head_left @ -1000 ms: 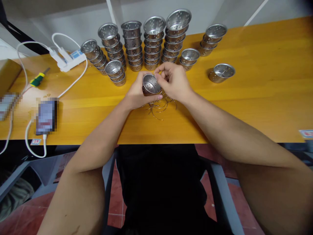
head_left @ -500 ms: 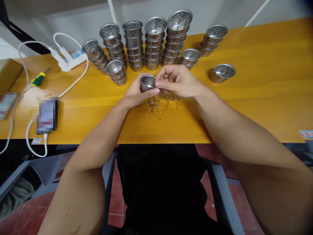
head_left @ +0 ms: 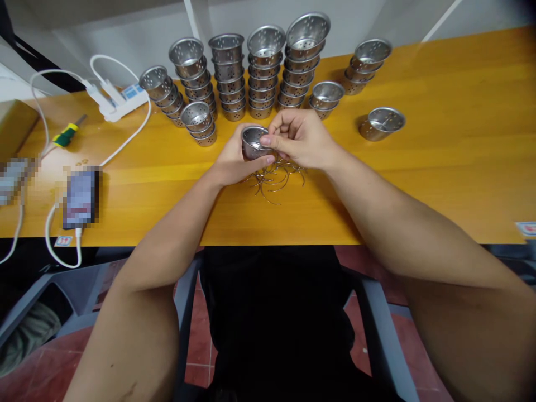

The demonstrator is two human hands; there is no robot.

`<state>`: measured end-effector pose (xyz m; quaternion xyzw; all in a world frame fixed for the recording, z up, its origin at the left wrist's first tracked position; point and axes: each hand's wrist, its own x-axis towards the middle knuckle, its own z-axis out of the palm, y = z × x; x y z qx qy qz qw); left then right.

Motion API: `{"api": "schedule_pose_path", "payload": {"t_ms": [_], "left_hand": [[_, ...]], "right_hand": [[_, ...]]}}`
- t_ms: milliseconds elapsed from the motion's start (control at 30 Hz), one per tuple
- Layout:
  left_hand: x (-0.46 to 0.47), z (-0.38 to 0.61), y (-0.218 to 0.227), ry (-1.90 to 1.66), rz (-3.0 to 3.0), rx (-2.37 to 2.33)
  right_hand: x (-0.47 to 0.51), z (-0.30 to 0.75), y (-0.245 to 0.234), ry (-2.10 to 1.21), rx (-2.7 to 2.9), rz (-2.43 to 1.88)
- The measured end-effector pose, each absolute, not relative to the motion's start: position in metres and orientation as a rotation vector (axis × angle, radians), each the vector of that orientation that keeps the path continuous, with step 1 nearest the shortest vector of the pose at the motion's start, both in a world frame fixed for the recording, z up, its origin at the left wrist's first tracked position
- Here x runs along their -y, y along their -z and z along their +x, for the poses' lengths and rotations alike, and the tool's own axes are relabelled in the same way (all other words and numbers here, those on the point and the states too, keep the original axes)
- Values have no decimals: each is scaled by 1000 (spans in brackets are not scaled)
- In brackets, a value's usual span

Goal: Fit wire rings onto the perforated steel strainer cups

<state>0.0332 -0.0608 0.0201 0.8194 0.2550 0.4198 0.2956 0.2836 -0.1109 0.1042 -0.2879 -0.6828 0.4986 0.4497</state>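
My left hand [head_left: 234, 161] is wrapped round a small perforated metal strainer cup [head_left: 252, 146], its mouth tilted up, with the thumb along the near side. At the cup's right rim, my right hand [head_left: 295, 138] is closed in a pinch, thumb tip over the opening. Whatever lies between those fingertips is too small to make out. Just below both hands, a loose pile of thin curved wires [head_left: 276, 181] lies on the table, partly covered by the hands.
Several stacks of strainer cups [head_left: 266, 72] line the table's back. A short stack [head_left: 199, 123] stands left of my hands. Rightward sits a single cup [head_left: 381, 125] with wire across it. At left are a power strip [head_left: 125, 103], screwdriver [head_left: 69, 134] and cabled phone [head_left: 80, 198].
The cup has shifted very slightly right in my left hand. My right thumb has moved a little left, further over the cup's opening.
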Motion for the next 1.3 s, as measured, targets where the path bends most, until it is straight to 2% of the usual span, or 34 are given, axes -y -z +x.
{"api": "schedule_pose_path", "payload": {"t_ms": [400,667,900,1133,1300], "left_hand": [[59,31,-17,-1102,2262,-707],[57,41,-28,-1292,2267,-796],[39,34,-22,-1381,2335,-780],[19,32,-5,-1438,2303,-639],[31,33,-12,-1402,2249,-712]], "right_hand": [[109,285,-100,-1165,1723,-703],[102,290,-79,-763,1840,-767],[109,296,-88,-242,1982,-742],[111,303,-96,-229,2040,-770],[112,301,-97,-171,2062,-710]]}}
